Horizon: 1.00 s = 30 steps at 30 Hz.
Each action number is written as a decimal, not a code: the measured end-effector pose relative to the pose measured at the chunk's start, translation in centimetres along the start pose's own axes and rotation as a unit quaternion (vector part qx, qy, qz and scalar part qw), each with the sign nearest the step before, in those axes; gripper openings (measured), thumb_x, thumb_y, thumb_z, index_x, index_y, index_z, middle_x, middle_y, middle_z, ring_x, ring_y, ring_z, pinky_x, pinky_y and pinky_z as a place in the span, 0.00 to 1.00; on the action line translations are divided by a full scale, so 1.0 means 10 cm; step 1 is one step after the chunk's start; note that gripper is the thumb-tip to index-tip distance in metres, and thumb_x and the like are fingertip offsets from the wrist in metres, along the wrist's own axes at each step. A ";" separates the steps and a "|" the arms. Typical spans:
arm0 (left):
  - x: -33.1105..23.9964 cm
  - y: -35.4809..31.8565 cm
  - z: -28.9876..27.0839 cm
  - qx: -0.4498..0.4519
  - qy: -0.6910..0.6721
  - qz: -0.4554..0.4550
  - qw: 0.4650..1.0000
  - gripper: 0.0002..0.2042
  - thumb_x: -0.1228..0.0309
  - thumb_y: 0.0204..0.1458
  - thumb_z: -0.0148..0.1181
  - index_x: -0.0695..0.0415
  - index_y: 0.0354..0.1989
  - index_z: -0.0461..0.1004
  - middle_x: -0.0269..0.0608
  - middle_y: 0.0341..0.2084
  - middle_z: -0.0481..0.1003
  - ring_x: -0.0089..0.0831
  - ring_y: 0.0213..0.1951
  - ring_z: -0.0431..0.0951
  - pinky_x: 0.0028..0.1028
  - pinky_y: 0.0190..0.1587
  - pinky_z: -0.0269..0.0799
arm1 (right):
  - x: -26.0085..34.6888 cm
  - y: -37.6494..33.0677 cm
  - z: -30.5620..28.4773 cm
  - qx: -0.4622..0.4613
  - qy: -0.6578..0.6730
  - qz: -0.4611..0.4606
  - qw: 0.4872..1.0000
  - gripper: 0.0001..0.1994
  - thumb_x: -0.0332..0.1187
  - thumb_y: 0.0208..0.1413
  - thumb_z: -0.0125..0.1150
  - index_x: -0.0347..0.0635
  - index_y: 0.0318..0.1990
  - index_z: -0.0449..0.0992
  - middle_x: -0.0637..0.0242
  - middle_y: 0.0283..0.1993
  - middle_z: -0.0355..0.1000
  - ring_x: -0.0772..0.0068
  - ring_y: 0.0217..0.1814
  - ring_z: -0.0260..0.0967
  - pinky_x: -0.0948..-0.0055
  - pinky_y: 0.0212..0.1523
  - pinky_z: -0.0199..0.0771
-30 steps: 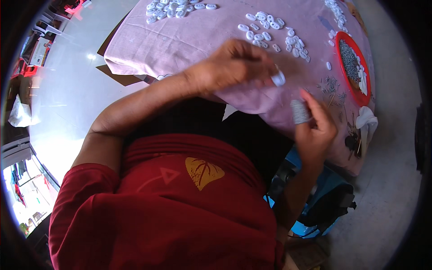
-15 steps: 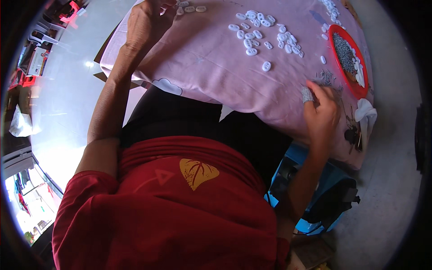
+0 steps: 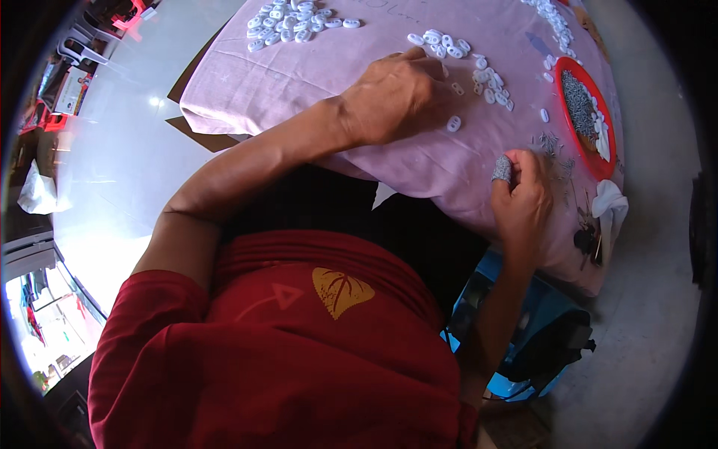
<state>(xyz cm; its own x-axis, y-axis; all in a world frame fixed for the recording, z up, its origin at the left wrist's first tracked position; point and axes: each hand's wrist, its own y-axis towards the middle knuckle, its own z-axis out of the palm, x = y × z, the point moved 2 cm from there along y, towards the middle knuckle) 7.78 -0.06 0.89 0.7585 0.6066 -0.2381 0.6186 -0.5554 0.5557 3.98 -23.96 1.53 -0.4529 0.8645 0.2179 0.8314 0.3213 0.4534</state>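
Observation:
My left hand [image 3: 400, 93] reaches across the pink cloth to the middle group of small white oval pieces [image 3: 441, 43], some showing two holes. Its fingers are curled down, and the tips and anything in them are hidden. A single white oval piece [image 3: 454, 123] lies just right of that wrist. My right hand [image 3: 523, 187] rests low over the cloth at the right, with grey wrapping on the thumb. Thumb and fingers are drawn together; what they hold, if anything, does not show. Beside it lie loose small grey screws or nails [image 3: 550, 144].
A red tray [image 3: 559, 93] holding grey screws or nails and white pieces stands at the table's right edge. Other white piles [image 3: 288, 24] lie at the far left and far right [image 3: 553, 22]. A white cloth [image 3: 609, 198] hangs off the right edge. A blue object [image 3: 523, 329] stands below.
My left hand has moved right from the far-left pile to the middle group. More white pieces show at the far left. My right hand's fingers have curled in, and it sits slightly lower.

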 end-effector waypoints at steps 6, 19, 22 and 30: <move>0.23 0.02 0.01 -0.039 0.022 -0.155 0.987 0.10 0.70 0.50 0.64 0.55 0.41 0.80 0.40 0.38 0.78 0.36 0.45 0.76 0.33 0.48 0.74 | 0.04 -0.08 0.05 -0.072 0.053 0.007 0.996 0.08 0.22 0.47 0.57 0.37 0.37 0.72 0.56 0.33 0.69 0.51 0.36 0.71 0.59 0.37 0.72; 0.30 0.11 0.17 -0.011 0.013 -0.125 0.992 0.07 0.68 0.53 0.61 0.57 0.36 0.79 0.42 0.33 0.78 0.41 0.38 0.77 0.35 0.47 0.73 | 0.08 -0.07 0.07 -0.060 0.056 -0.013 0.997 0.07 0.23 0.47 0.58 0.37 0.35 0.73 0.56 0.32 0.69 0.51 0.35 0.71 0.59 0.35 0.72; 0.25 0.14 0.15 -0.058 0.024 -0.129 0.990 0.06 0.70 0.53 0.60 0.59 0.34 0.78 0.43 0.32 0.78 0.42 0.38 0.77 0.35 0.46 0.73 | 0.09 -0.08 0.04 -0.089 0.051 -0.035 0.994 0.07 0.22 0.48 0.57 0.37 0.36 0.73 0.56 0.32 0.69 0.52 0.35 0.71 0.59 0.35 0.72; 0.24 0.22 0.04 -0.153 0.033 -0.074 0.985 0.06 0.71 0.53 0.61 0.59 0.35 0.77 0.40 0.31 0.78 0.39 0.35 0.76 0.34 0.43 0.74 | 0.12 -0.09 0.04 -0.073 0.061 -0.018 0.995 0.07 0.22 0.48 0.57 0.37 0.37 0.73 0.56 0.32 0.69 0.52 0.35 0.71 0.60 0.35 0.72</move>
<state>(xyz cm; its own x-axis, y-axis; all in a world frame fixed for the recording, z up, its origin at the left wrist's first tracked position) 10.99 -0.08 1.17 0.6428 0.7096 -0.2885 0.6236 -0.2660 0.7351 2.84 -23.08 1.07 -0.5245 0.7976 0.2978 0.7621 0.2838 0.5820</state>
